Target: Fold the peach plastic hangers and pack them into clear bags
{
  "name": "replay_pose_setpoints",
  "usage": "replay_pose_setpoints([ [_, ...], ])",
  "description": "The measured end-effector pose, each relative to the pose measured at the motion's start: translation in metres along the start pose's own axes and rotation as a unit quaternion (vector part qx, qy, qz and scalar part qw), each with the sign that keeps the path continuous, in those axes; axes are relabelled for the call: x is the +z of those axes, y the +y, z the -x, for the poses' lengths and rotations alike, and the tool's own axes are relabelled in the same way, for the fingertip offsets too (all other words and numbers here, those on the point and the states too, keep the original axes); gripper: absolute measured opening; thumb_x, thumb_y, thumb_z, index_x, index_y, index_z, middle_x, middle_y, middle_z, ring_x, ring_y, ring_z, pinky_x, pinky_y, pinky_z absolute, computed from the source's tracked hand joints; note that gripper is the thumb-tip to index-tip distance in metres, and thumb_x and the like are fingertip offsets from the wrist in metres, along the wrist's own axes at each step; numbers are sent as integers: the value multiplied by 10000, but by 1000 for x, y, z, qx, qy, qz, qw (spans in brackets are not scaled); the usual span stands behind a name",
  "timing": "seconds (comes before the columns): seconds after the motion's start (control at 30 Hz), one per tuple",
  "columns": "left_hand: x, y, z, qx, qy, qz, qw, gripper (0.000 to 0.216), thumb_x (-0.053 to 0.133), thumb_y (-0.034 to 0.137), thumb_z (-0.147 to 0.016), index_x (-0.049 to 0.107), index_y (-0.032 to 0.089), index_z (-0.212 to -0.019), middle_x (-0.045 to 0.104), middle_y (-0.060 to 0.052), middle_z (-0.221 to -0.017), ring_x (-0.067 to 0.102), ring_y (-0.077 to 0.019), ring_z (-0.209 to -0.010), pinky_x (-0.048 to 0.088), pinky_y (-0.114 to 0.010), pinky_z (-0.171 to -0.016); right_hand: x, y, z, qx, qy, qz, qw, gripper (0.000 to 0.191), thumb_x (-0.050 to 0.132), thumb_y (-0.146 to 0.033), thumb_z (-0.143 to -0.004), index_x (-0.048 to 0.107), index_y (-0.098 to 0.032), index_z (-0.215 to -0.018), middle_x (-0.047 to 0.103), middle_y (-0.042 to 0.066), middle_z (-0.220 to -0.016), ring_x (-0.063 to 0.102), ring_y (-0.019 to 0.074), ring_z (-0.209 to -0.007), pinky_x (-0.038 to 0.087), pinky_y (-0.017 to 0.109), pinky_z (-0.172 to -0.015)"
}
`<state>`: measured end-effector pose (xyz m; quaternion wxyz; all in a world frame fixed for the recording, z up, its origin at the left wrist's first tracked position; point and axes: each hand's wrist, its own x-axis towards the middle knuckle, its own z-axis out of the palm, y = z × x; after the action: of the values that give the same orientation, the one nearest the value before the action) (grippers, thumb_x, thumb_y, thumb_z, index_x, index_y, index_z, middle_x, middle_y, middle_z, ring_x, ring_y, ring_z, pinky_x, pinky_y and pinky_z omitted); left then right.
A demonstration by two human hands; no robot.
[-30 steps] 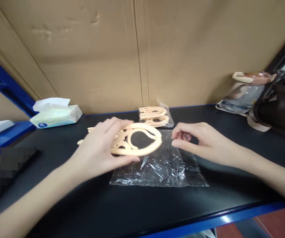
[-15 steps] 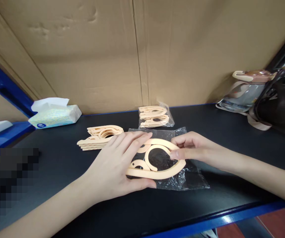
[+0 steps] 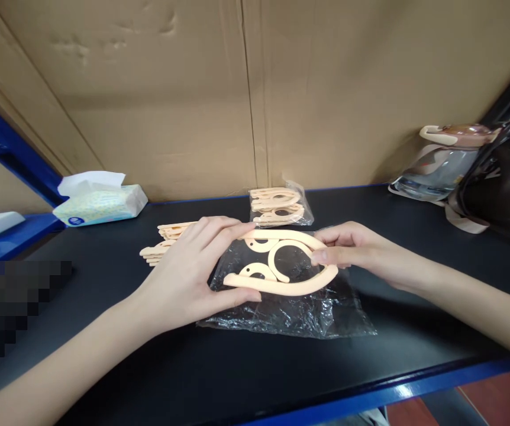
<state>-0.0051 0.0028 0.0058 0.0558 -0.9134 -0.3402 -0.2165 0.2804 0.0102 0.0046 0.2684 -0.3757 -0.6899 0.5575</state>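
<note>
A cream folding clothes hanger (image 3: 299,289), folded flat, is raised over a clear plastic bag (image 3: 277,316) on the black table. My right hand (image 3: 357,251) pinches its rounded right end between thumb and fingers. Around the hanger's left side my left hand (image 3: 188,266) is open, with thumb and fingers apart. Its fingertips meet the upper arm, while the thumb lies just below the lower one. Behind that hand, a stack of similar hangers (image 3: 154,255) is partly hidden. More hangers in a clear bag (image 3: 277,207) lie against the cardboard at the back.
A tissue pack (image 3: 104,207) stands at the back left beside a blue metal frame (image 3: 19,171). On the right are a clear water bottle (image 3: 441,165) and a dark bag (image 3: 503,183). The table's blue front edge (image 3: 397,391) runs along the bottom.
The hanger has moved up and away from me, uncovering more of the plastic bag. My left hand has loosened and slid left, so the hanger's left ends now show.
</note>
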Motion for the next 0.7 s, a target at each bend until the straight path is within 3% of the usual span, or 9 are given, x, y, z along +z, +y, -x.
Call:
replay_pose_setpoints([
  [0.23,0,-2,0,44,28,-39,998,665,638,638,-858,478,184,-1316,601,-107,-1210,558,-279,-1111,439,-406,-972,-2,3,-2,13,-20,28,999,304,713,-448,-822,713,-145,-812,601,1,-763,459,109,-681,339,250,-601],
  [0.43,3,1,1,65,75,-67,993,632,671,592,-853,523,129,-1256,623,-113,-1150,576,-264,-1050,452,-382,-927,3,-1,2,-22,20,77,997,327,695,-496,-826,709,-170,-826,609,-4,-756,505,131,-700,386,258,-607],
  [0.7,2,5,-1,58,75,-75,993,670,640,596,-880,487,121,-1326,604,-122,-1220,552,-262,-1104,414,-376,-990,4,-3,3,-8,-14,23,1000,305,687,-471,-846,716,-168,-871,682,23,-875,588,160,-800,454,283,-712],
])
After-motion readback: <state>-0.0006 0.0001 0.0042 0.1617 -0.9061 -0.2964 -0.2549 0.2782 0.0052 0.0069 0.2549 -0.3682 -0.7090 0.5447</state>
